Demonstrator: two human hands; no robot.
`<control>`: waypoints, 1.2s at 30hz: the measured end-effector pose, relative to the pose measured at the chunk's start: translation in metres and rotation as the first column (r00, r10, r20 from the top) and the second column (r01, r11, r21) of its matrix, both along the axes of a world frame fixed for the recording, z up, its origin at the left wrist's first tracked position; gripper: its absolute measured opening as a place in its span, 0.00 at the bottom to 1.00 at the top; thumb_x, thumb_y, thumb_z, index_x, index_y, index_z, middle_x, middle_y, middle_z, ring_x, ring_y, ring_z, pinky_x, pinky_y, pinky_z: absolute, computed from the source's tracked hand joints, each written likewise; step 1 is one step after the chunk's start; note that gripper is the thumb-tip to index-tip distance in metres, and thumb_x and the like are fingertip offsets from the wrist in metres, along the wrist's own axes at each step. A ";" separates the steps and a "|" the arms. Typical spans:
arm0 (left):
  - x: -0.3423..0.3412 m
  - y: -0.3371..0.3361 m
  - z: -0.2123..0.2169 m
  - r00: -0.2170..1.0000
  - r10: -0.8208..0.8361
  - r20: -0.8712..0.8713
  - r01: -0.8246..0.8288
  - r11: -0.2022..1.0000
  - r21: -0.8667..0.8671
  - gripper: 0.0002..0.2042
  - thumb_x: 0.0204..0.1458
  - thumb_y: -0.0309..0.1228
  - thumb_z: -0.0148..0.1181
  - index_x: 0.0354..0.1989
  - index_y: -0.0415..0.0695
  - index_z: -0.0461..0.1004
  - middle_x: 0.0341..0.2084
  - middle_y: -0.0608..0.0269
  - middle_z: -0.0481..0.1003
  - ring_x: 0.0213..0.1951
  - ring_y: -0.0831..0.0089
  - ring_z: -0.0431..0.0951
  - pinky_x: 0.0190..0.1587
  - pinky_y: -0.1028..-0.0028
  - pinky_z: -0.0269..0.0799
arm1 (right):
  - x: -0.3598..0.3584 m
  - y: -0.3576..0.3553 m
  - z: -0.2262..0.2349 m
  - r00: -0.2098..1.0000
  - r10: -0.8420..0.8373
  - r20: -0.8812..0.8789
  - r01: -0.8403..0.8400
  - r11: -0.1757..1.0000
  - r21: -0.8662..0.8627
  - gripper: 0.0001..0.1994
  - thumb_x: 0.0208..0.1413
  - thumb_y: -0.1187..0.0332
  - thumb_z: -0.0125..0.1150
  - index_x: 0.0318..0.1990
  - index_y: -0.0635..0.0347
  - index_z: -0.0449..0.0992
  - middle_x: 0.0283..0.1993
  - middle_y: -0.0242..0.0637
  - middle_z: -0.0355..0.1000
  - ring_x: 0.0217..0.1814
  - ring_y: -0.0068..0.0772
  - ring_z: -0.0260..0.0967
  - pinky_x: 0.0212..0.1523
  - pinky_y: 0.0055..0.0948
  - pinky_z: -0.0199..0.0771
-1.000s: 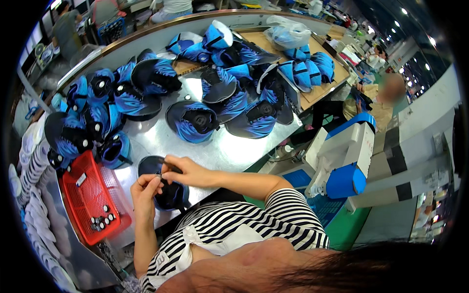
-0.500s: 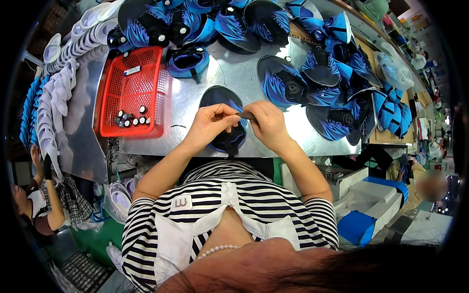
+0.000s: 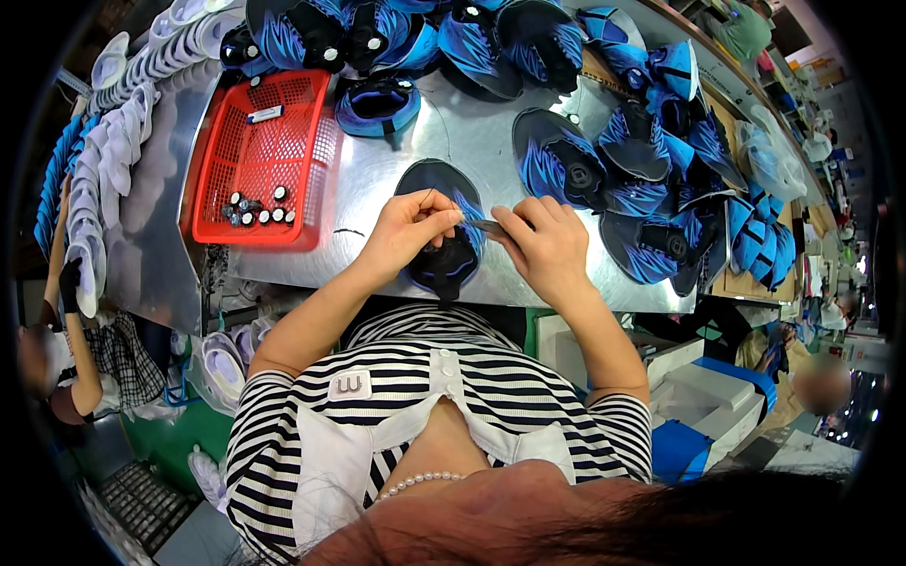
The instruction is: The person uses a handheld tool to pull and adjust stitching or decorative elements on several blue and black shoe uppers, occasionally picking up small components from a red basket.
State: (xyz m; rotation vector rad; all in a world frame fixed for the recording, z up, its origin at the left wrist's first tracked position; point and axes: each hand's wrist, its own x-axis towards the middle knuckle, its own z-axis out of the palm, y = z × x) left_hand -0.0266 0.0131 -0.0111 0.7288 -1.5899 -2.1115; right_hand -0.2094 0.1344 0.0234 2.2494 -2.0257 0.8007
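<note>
Pinched between thumb and fingers of my right hand (image 3: 550, 243) is a slim dark tool (image 3: 488, 226), its tip pointing left at the centre of the frame. My left hand (image 3: 408, 236) meets it there with thumb and fingertips pressed together (what lies between them is too small for me to tell, as is whether the tip touches them). Below my 2 hands, 1 black-and-blue shoe upper (image 3: 444, 267) lies on the metal table (image 3: 363, 165), partly covered by my fingers, its dark rounded end toward the top of the frame. To the left of my left hand lies a short dark thread (image 3: 349, 232).

Farther left sits a red mesh basket (image 3: 260, 156), with small black-and-white pieces (image 3: 249, 214) clustered in its lower part and 1 white tube (image 3: 265, 115) higher up. Just right of the basket's upper end is 1 blue upper (image 3: 377, 106). More blue-and-black uppers (image 3: 477, 47) crowd the top of the frame, and another pile (image 3: 651, 141) fills the upper right, near a clear plastic bag (image 3: 776, 165). Stacked white shoe parts (image 3: 104, 184) line the left side, where a co-worker's dark-gloved hand (image 3: 71, 283) reaches in.
</note>
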 end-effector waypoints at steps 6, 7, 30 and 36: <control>-0.005 0.001 -0.006 0.994 -0.092 0.055 0.096 0.992 -0.079 0.04 0.56 0.27 0.58 0.33 0.39 0.75 0.24 0.70 0.71 0.25 0.85 0.67 0.27 0.84 0.61 | -0.004 0.006 -0.008 0.694 -0.170 0.700 -0.195 0.891 0.410 0.22 0.44 0.67 0.69 0.51 0.55 0.77 0.29 0.37 0.67 0.33 0.38 0.63 0.35 0.36 0.65; -0.006 0.004 -0.004 0.995 -0.067 0.070 0.075 0.990 -0.118 0.04 0.56 0.27 0.58 0.32 0.39 0.74 0.23 0.70 0.70 0.25 0.85 0.67 0.27 0.84 0.61 | -0.004 0.006 -0.011 0.771 -0.135 0.622 -0.135 0.920 0.367 0.23 0.44 0.67 0.69 0.52 0.54 0.77 0.29 0.37 0.67 0.33 0.38 0.63 0.35 0.35 0.65; 0.022 -0.019 0.003 0.964 -0.076 -0.253 0.158 0.933 0.323 0.08 0.63 0.33 0.49 0.37 0.42 0.70 0.21 0.66 0.70 0.24 0.77 0.72 0.30 0.77 0.68 | -0.053 -0.017 -0.056 0.946 -0.193 0.261 0.237 0.960 -0.149 0.08 0.51 0.71 0.61 0.38 0.61 0.74 0.32 0.40 0.69 0.33 0.43 0.67 0.33 0.33 0.67; 0.004 -0.004 -0.007 0.931 0.238 -0.278 -0.062 0.852 0.519 0.10 0.63 0.36 0.49 0.40 0.43 0.70 0.42 0.54 0.76 0.47 0.65 0.77 0.55 0.64 0.71 | 0.041 -0.030 -0.047 0.978 0.194 0.069 -0.177 0.963 -0.201 0.07 0.50 0.71 0.64 0.35 0.59 0.73 0.31 0.35 0.72 0.31 0.33 0.70 0.33 0.30 0.70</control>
